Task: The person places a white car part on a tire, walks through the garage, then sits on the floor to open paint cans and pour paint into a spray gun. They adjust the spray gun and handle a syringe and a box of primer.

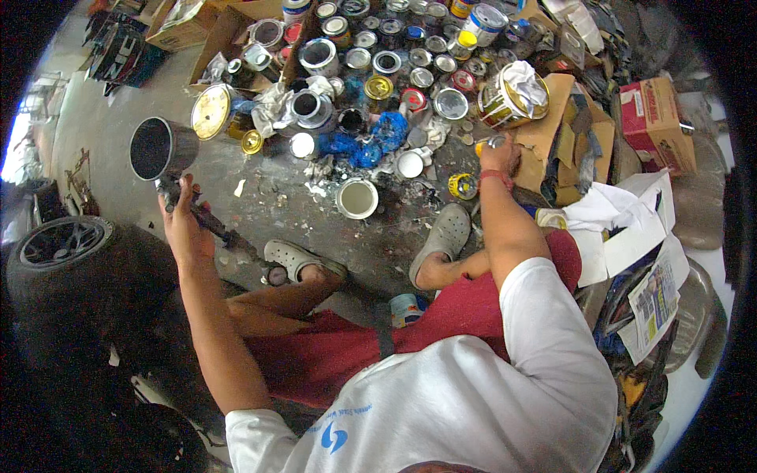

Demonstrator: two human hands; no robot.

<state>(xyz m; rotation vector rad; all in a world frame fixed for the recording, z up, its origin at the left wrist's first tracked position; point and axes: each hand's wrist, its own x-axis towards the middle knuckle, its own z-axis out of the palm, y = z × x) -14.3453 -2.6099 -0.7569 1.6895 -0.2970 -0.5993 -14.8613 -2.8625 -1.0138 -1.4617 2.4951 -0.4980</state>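
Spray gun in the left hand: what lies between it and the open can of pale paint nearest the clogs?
In the head view, stained floor with a pale scrap and scattered whitish flecks lies between the spray gun and the can.

Soft, rather dim light covers the floor [101, 146], with a blown-out white glare past its left edge, small glints on the metal lids [452, 103] toward its far edge, grainy near-black shadow around the tire [95, 272] at its near left corner, and fisheye bending toward a black rim.
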